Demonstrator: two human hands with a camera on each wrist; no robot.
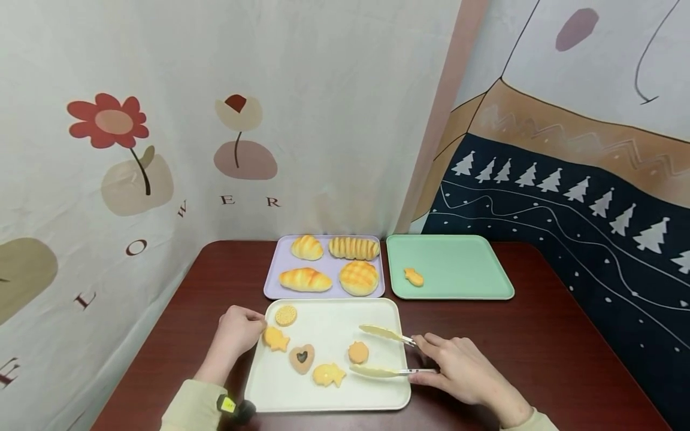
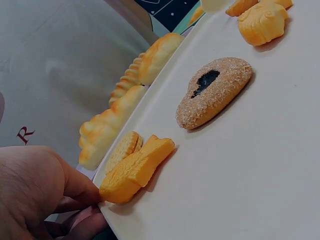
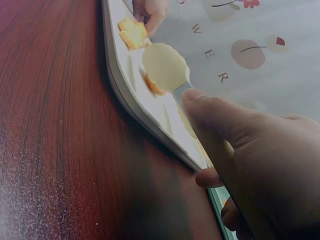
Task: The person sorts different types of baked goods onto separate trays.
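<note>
My left hand (image 1: 240,329) pinches the left rim of the white tray (image 1: 329,397), thumb beside a fish-shaped cookie (image 2: 137,170). In my right hand (image 1: 458,366) is a pair of tongs (image 3: 167,67) with cream tips and metal arms. Their tips are spread apart, on either side of a small round scalloped cookie (image 1: 358,352) on the white tray. Also on that tray lie a round cookie (image 1: 286,315), a heart-shaped cookie (image 1: 302,358) with a dark centre and a second fish-shaped cookie (image 1: 329,375).
Behind the white tray, a purple tray (image 1: 271,292) holds several bread rolls (image 1: 305,279). To its right, a green tray (image 1: 458,263) bears one fish-shaped cookie (image 1: 414,277). All three trays stand on a dark red wooden table (image 1: 560,359), with printed curtains (image 1: 334,120) behind.
</note>
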